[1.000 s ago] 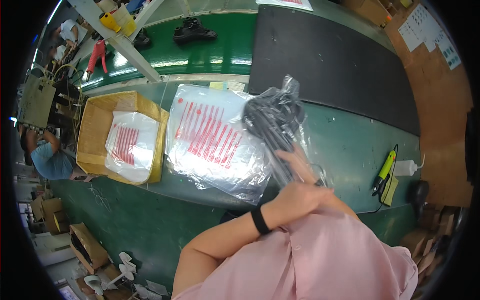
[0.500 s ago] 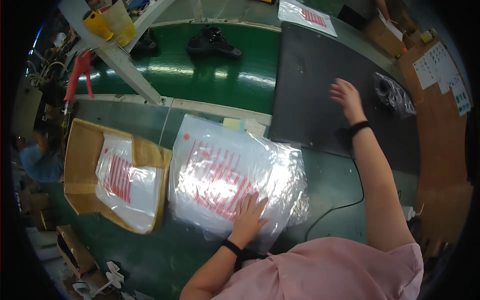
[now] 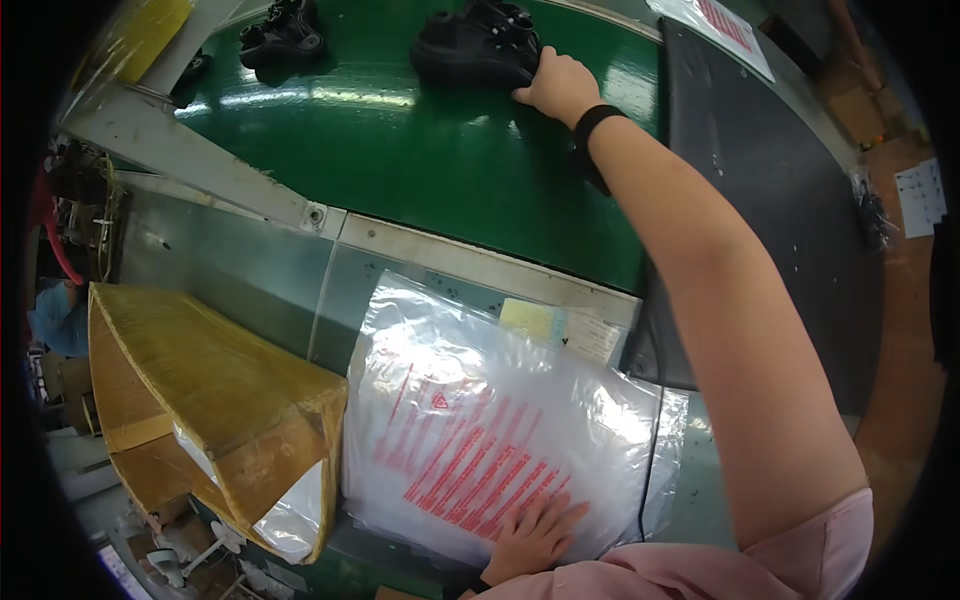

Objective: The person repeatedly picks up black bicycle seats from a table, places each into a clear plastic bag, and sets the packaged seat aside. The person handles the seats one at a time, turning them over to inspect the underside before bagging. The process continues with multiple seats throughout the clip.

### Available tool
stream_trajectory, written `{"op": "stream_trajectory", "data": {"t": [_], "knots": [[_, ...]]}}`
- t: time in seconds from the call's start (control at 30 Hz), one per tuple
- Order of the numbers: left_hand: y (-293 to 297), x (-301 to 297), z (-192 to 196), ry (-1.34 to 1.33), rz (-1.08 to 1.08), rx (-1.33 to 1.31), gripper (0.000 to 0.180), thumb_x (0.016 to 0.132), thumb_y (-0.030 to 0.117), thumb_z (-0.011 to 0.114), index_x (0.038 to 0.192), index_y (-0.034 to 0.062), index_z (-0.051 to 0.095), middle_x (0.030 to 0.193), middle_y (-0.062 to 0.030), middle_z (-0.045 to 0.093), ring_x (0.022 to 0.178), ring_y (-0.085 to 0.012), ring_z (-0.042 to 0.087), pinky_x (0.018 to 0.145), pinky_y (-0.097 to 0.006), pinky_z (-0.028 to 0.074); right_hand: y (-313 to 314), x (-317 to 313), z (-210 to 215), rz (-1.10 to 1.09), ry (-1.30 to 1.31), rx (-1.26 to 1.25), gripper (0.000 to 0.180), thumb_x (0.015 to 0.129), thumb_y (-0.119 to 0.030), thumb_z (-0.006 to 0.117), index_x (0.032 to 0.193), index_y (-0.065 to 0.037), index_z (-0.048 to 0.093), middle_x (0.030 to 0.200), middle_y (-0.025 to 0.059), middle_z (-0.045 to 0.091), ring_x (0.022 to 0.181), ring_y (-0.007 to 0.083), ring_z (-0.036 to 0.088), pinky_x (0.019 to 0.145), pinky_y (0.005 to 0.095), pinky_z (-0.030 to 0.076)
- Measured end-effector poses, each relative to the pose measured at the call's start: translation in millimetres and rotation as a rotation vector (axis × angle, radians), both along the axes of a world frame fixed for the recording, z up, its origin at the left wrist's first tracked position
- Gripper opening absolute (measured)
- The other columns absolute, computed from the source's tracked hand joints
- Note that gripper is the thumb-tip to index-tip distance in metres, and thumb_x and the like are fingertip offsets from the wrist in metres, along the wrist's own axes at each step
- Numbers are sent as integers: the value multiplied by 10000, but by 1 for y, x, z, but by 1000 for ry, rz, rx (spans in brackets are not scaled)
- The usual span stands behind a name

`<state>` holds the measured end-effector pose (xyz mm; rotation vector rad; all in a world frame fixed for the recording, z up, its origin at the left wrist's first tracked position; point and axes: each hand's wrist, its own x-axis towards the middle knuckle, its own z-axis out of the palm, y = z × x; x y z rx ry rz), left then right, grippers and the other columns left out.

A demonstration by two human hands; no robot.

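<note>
My right hand (image 3: 556, 87) reaches far forward over the green conveyor belt (image 3: 430, 170) and closes on a black bundled object (image 3: 475, 45) lying on it. A black band sits on that wrist. My left hand (image 3: 535, 535) lies flat, fingers spread, on a stack of clear plastic bags with red print (image 3: 480, 440) on the metal bench right in front of me. A second black object (image 3: 282, 33) rests further left on the belt.
An open cardboard box (image 3: 215, 400) holding more clear bags stands at the left. A black mat (image 3: 790, 200) covers the right side. A yellow note (image 3: 530, 320) lies by the bags. Another person in blue (image 3: 60, 320) is at the far left edge.
My right hand has moved from the black mat on the right across to the black object on the belt. My view has leaned forward. My left hand stays on the bags.
</note>
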<state>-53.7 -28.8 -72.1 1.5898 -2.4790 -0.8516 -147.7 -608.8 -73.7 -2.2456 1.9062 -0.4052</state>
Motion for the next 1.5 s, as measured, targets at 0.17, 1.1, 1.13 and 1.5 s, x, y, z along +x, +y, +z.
{"op": "stream_trajectory", "data": {"t": [0.17, 1.1, 1.13, 1.5], "knots": [[4, 0, -1, -16, -16, 49, 582, 838, 484, 608, 1383, 338, 470, 1416, -20, 451, 1280, -271, 415, 982, -561, 311, 117, -65, 58, 191, -1598, 1129, 690, 857, -607, 553, 1110, 36, 566, 840, 132, 646, 699, 229, 659, 520, 336, 525], [55, -90, 8, -92, 138, -279, 482, 702, 104, 690, 1126, 4, 484, 1116, -196, 495, 992, -339, 516, 800, -434, 503, 768, -335, 62, -592, -9, 126, 718, 600, -165, 835, 1158, -2, 415, 1012, 230, 578, 942, 418, 579, 805, 474, 480], [50, -86, 2, -62, 107, -375, 276, 730, 76, 651, 972, 10, 533, 1014, -204, 559, 888, -349, 580, 733, -411, 531, 769, -328, 63, -646, -53, 296, 794, 600, -233, 853, 1195, 11, 388, 1079, 256, 578, 994, 417, 584, 828, 449, 488], [20, -41, 25, 337, 454, 105, 345, 877, 293, 591, 728, -17, 621, 700, -189, 625, 634, -340, 570, 607, -443, 421, 758, -303, 40, -734, -1503, 666, 463, 817, -200, 731, 1208, -36, 543, 1048, 58, 640, 922, 158, 625, 823, 295, 495]]}}
